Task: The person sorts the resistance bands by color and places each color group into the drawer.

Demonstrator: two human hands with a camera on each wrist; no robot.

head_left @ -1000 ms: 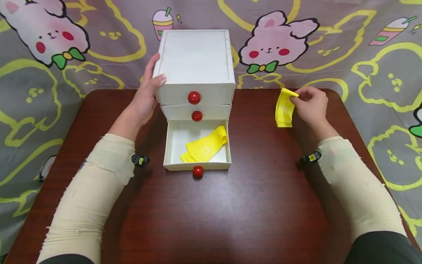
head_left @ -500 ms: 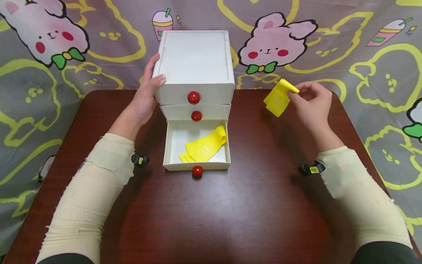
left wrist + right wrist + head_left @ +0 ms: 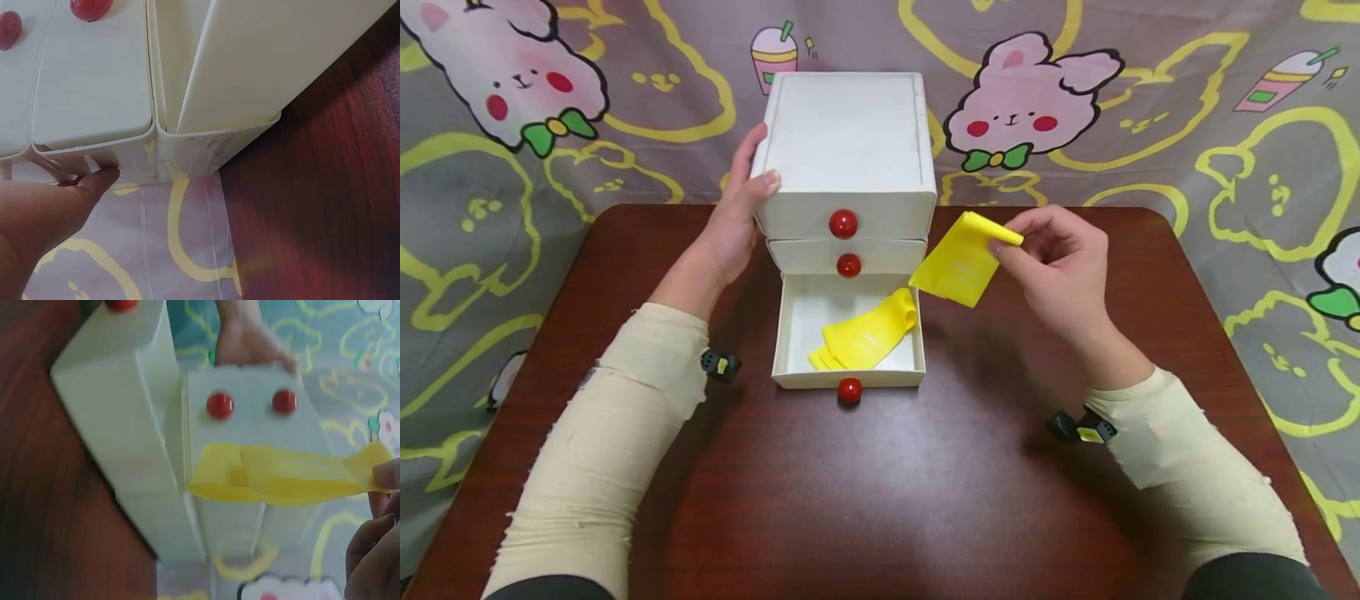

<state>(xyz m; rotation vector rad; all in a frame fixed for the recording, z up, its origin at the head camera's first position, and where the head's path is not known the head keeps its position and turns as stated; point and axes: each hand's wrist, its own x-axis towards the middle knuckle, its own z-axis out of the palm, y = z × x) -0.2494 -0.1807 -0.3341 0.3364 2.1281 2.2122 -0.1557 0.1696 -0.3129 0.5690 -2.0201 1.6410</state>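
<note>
A white drawer cabinet with round red knobs stands at the back of the table, its lowest drawer pulled out. My left hand grips the cabinet's left side, thumb over the top edge. A flat yellow resistance band lies folded over in the drawer. Between thumb and fingers, my right hand pinches another yellow resistance band by one end. That band hangs in the air just right of the cabinet, its lower left corner overlapping the drawer's rear right corner. The right wrist view shows it as a loop.
The dark reddish-brown table stretches in front of the cabinet and to both sides. Behind it hangs a grey cartoon-print cloth. The upper drawers are closed, with red knobs on their fronts.
My right hand has carried its yellow band leftward and toward the cabinet, the band's free end swinging out to the left. The left hand, cabinet and drawer have stayed in place.
</note>
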